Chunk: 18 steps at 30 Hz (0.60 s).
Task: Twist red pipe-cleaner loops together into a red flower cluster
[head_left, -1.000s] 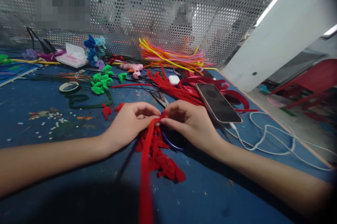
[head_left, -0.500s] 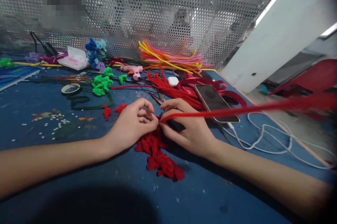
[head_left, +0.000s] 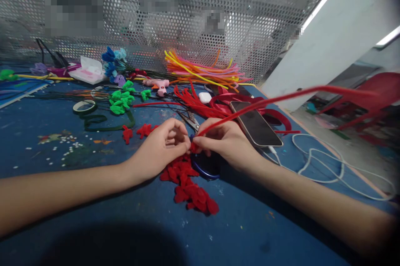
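Note:
A long red pipe cleaner [head_left: 265, 103] runs from my fingertips up to the right, its far end blurred. My right hand [head_left: 223, 139] pinches it near its bent end. My left hand [head_left: 167, 143] is closed at that same end, thumb against fingers, almost touching the right fingertips. A small red twisted bit shows between the hands. Under them lies a pile of red fuzzy pieces [head_left: 193, 193]. Beneath my right hand is a dark round thing with a blue rim [head_left: 208, 174], partly hidden. Scissors [head_left: 190, 121] lie just beyond my hands.
A phone [head_left: 256, 124] with a white cable [head_left: 308, 166] lies at right. Behind are a pink glue gun [head_left: 159, 85], yellow, orange and pink pipe cleaners [head_left: 203, 70], green fuzzy flowers [head_left: 121, 99] and a tape roll [head_left: 84, 106]. White beads [head_left: 70, 145] lie scattered at left.
My right hand has turned and lifted slightly, uncovering the blue-rimmed thing and the scissors. The pipe cleaner now slants upward to the right. My left hand has barely moved.

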### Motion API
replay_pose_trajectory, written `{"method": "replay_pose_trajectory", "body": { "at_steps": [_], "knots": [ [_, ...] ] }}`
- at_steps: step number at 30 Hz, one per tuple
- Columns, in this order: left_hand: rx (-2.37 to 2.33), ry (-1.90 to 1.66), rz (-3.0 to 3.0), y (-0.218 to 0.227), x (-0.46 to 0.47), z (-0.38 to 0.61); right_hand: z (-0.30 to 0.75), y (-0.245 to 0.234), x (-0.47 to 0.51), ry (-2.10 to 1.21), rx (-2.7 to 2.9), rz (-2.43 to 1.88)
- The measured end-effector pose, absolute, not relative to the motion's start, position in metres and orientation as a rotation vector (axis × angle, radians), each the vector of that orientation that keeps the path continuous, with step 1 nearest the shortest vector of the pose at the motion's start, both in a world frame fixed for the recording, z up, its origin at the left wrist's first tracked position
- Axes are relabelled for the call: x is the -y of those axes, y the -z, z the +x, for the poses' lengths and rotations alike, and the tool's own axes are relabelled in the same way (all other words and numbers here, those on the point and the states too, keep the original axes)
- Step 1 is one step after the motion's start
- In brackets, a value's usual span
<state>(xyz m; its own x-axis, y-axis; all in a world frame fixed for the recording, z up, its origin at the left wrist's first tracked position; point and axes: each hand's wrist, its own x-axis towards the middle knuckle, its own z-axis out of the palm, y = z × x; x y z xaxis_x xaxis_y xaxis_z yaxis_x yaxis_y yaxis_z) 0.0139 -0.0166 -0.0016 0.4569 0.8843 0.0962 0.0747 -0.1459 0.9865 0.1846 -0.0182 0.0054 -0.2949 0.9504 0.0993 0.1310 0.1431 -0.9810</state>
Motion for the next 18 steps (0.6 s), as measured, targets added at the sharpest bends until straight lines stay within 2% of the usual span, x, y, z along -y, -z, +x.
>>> {"method": "replay_pose_trajectory", "body": {
  "at_steps": [12,18],
  "knots": [
    [-0.797,-0.94,1.162,0.0013,0.0097,0.0098,0.1829,-0.0059,0.0257,-0.931,1.605,-1.116],
    [-0.809,-0.914,1.104,0.0017,0.0068,0.0081,0.1838,-0.0076,0.029,-0.625,1.805,-1.022]
  ]
}}
